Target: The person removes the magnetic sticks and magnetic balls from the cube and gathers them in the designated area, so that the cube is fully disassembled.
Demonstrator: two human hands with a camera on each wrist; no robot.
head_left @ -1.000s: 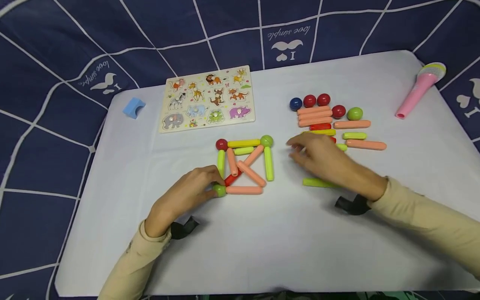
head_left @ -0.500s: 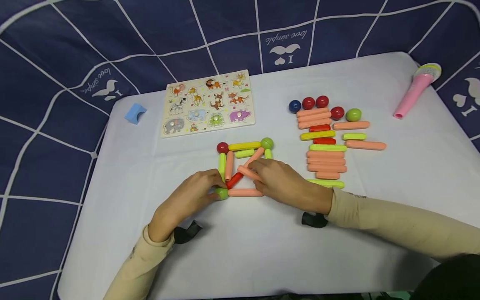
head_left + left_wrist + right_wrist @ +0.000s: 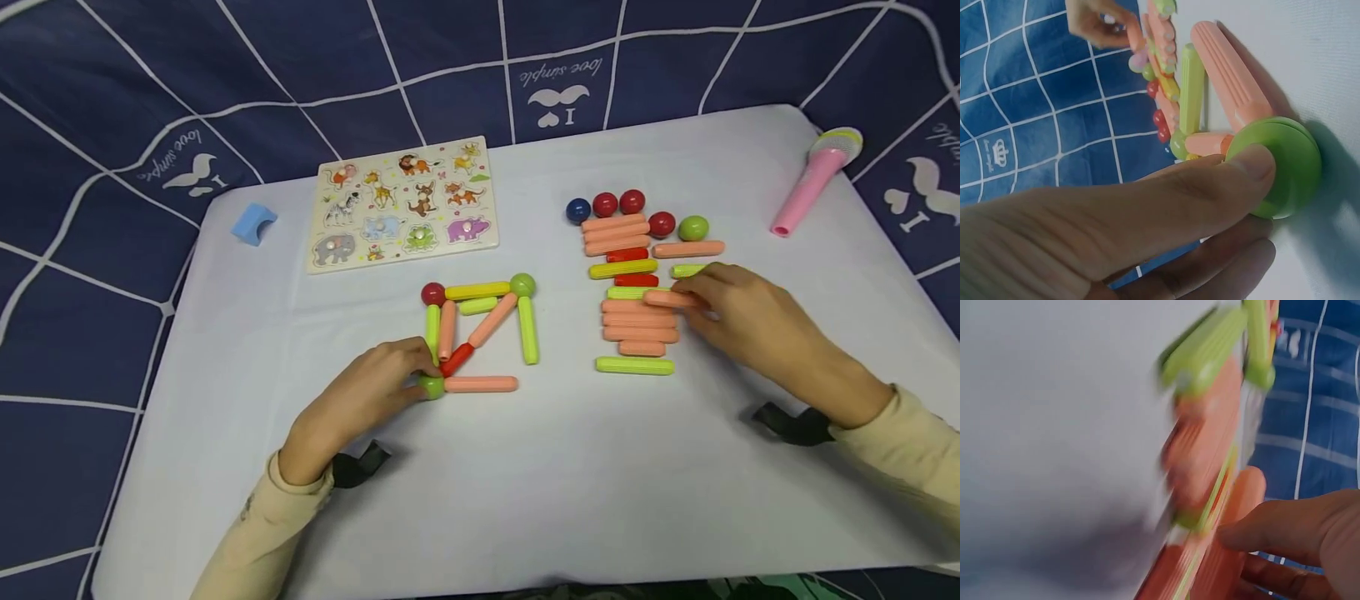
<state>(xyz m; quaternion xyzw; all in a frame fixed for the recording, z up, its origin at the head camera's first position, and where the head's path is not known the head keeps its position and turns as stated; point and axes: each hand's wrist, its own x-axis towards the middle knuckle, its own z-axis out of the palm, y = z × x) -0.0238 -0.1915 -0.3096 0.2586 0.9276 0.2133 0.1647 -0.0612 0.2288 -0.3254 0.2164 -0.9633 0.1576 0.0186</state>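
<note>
A square figure of magnetic sticks [image 3: 480,333] lies at the middle of the white table [image 3: 525,483]. It has a red ball [image 3: 432,293] and a green ball [image 3: 522,284] at its far corners. My left hand [image 3: 422,377] pinches the green ball [image 3: 432,387] at the near left corner, and the left wrist view shows the thumb pressed on that ball [image 3: 1282,165]. My right hand [image 3: 693,293] holds a pink stick [image 3: 663,297] over the stack of loose sticks [image 3: 637,321] to the right. The right wrist view is blurred, with fingers [image 3: 1297,534] beside pink sticks.
Loose balls, one blue [image 3: 577,210] and the others red or green, lie behind the stick pile. An animal puzzle board [image 3: 401,202] sits at the back, a blue block [image 3: 252,223] at the far left, and a pink toy microphone [image 3: 813,179] at the far right. A dark blue cloth surrounds the table.
My right hand went to the square figure, took a pink stick from inside it and carried it right to the stick pile. The left hand stayed on the green corner ball.
</note>
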